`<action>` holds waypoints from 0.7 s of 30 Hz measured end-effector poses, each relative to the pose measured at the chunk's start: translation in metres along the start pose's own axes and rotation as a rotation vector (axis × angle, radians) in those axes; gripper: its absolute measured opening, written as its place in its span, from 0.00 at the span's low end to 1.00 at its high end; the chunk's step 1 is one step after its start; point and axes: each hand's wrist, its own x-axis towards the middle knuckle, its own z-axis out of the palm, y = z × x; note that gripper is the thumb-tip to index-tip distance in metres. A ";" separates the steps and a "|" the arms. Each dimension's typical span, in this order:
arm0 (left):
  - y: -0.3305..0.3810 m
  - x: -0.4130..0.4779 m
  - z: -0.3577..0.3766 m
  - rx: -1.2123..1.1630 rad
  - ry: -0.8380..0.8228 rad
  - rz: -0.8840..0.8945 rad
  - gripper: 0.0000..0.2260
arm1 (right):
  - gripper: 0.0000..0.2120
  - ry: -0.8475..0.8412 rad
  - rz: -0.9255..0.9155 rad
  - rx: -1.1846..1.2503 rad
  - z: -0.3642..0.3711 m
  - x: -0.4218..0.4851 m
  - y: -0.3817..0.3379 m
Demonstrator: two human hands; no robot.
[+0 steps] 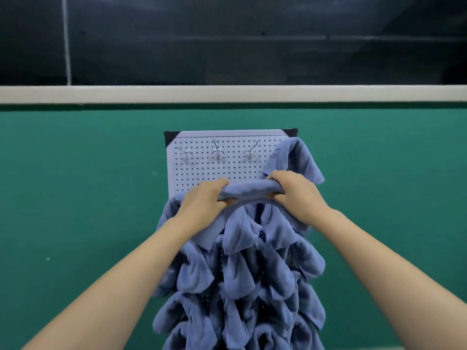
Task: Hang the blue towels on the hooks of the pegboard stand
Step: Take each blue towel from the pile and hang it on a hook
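A soft, slightly fuzzy blue towel [249, 189] is bunched into a thick roll — its long axis runs sideways, from the left hand [202, 200] to the right hand [298, 192]. Both hands are closed around it, fingers curled over the top, thumbs below. Behind the fingers stands the white pegboard [227, 170], flat and full of small round holes, with three thin bare metal hooks [216, 151] above the roll. Below the hands, many hung towels [242, 274] overlap in rounded folds — one more [300, 157] hangs just above the right fingers.
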 end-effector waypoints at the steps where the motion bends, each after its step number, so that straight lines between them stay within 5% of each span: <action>1: 0.001 0.014 -0.002 -0.001 0.037 -0.011 0.10 | 0.06 0.030 0.013 -0.012 -0.005 0.011 0.001; 9: 0.022 0.129 -0.021 -0.067 0.279 -0.090 0.09 | 0.12 0.284 0.085 -0.078 -0.034 0.100 0.016; 21: 0.007 0.197 0.023 0.049 0.218 -0.246 0.05 | 0.08 0.179 0.396 -0.096 -0.006 0.171 0.026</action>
